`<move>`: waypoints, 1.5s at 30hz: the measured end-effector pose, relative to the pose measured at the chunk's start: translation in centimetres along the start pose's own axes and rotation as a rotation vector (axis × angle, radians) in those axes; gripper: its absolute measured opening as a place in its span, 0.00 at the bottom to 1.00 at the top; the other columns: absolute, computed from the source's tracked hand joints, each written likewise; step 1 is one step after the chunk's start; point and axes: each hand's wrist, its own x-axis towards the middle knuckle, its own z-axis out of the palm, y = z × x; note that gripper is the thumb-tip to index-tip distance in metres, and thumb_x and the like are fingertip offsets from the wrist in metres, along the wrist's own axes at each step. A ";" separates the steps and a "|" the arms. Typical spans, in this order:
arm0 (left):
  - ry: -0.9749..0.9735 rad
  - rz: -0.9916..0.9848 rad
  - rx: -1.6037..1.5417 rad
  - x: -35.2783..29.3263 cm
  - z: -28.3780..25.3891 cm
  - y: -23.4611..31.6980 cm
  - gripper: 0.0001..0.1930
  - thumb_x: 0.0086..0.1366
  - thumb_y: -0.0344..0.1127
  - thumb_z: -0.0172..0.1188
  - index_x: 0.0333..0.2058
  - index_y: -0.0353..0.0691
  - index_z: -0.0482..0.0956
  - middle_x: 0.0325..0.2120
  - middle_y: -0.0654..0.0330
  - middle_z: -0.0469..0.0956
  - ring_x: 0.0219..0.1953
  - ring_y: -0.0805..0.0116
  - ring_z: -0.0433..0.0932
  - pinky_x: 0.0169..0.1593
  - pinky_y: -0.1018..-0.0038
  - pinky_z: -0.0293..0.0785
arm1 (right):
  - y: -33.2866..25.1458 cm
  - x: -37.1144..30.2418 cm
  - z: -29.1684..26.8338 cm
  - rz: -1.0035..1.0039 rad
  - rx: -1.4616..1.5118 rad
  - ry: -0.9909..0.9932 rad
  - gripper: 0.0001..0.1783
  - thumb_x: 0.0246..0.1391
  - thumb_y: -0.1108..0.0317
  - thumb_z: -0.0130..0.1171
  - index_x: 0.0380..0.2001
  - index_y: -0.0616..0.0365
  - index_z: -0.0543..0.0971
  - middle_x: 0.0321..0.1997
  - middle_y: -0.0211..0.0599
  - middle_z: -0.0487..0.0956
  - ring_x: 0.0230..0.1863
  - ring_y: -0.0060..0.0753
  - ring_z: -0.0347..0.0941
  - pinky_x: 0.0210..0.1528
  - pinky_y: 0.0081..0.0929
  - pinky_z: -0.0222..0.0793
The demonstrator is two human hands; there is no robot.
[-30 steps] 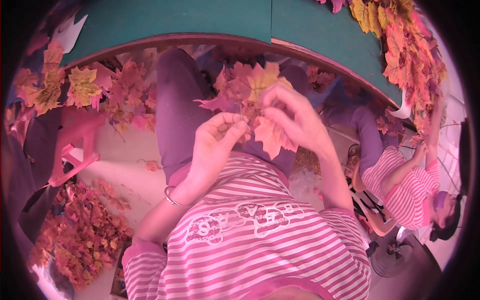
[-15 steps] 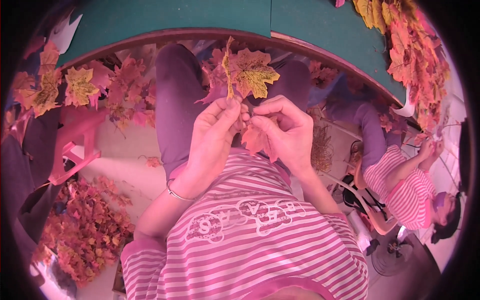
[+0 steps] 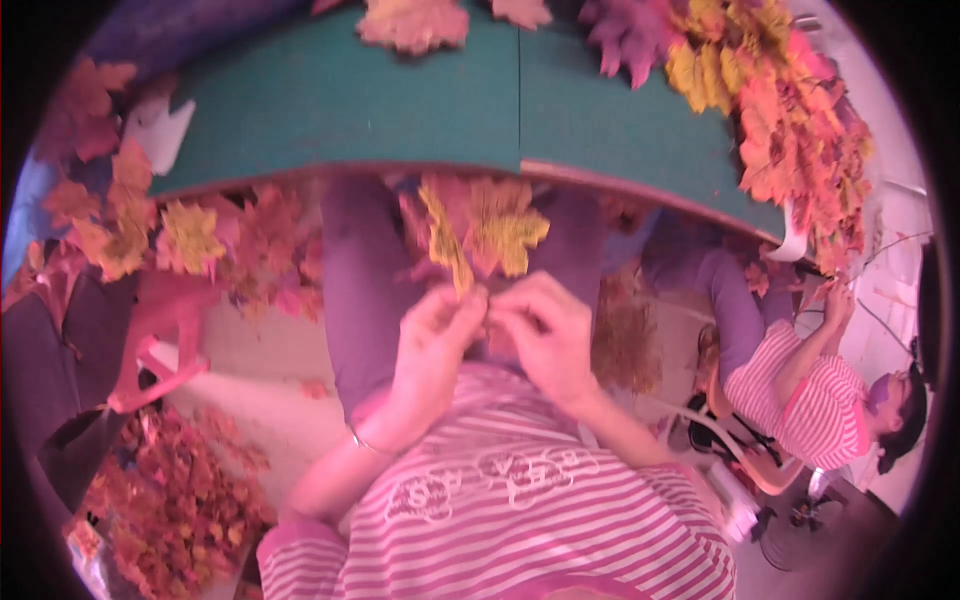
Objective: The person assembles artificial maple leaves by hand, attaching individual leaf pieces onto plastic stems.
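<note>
My left hand [image 3: 432, 345] is closed in a pinch at the base of a yellow maple leaf [image 3: 445, 240], which stands up edge-on above the fingers. Close against it, my right hand [image 3: 548, 340] is also pinched, its fingertips meeting the left ones. A bit of an orange maple leaf [image 3: 503, 345] shows below the right fingers, mostly hidden and blurred. Just beyond both hands, over my lap, lie a wider yellow maple leaf [image 3: 508, 232] and red-pink leaves. Whatever stem lies between the fingertips is too small to make out.
A green-topped table [image 3: 350, 120] curves ahead, with a heap of leaves [image 3: 800, 130] at its right end. Leaves also hang at the left, near a pink stool [image 3: 160, 360]. A large leaf pile [image 3: 180, 500] covers the floor. At right sits another person [image 3: 800, 400], hands raised to leaves.
The view has tilted up, showing more of the table. My hands have drawn closer together, and the orange leaf beneath them is now mostly hidden.
</note>
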 end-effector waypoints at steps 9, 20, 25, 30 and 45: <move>-0.133 -0.130 -0.120 0.3 -1.7 -0.6 0.06 0.76 0.35 0.55 0.46 0.44 0.78 0.46 0.65 0.80 0.46 0.73 0.78 0.52 0.71 0.75 | -0.4 0.3 0.0 -0.225 -0.104 -0.041 0.09 0.48 0.84 0.66 0.34 0.65 0.83 0.34 0.42 0.78 0.32 0.39 0.80 0.31 0.30 0.77; -0.254 -0.070 -0.091 -0.8 -0.4 2.6 0.10 0.77 0.32 0.52 0.54 0.45 0.72 0.50 0.66 0.75 0.51 0.73 0.76 0.52 0.67 0.79 | -6.4 18.7 -10.7 -0.521 -0.363 0.375 0.06 0.50 0.75 0.68 0.32 0.61 0.81 0.36 0.42 0.81 0.36 0.48 0.79 0.39 0.38 0.75; -0.283 -0.009 0.097 -1.1 -1.6 3.3 0.24 0.74 0.25 0.51 0.67 0.39 0.64 0.56 0.59 0.72 0.54 0.71 0.76 0.59 0.66 0.76 | -2.9 29.3 -14.6 -0.627 -0.651 0.315 0.03 0.51 0.75 0.65 0.31 0.61 0.82 0.37 0.43 0.81 0.38 0.49 0.79 0.42 0.37 0.75; -0.256 -0.106 -0.122 -0.9 -2.7 3.0 0.26 0.74 0.24 0.50 0.69 0.32 0.60 0.63 0.54 0.69 0.58 0.66 0.75 0.59 0.67 0.78 | -4.4 31.6 -15.1 -0.737 -0.521 0.361 0.04 0.53 0.74 0.63 0.32 0.63 0.81 0.34 0.45 0.81 0.38 0.48 0.79 0.44 0.38 0.75; -0.217 -0.128 -0.037 -0.8 -4.0 1.3 0.13 0.71 0.30 0.62 0.51 0.34 0.76 0.42 0.61 0.80 0.45 0.71 0.79 0.57 0.75 0.76 | -1.0 28.2 -14.1 -0.259 -0.493 0.392 0.09 0.46 0.74 0.72 0.30 0.66 0.82 0.25 0.45 0.82 0.28 0.37 0.81 0.35 0.35 0.76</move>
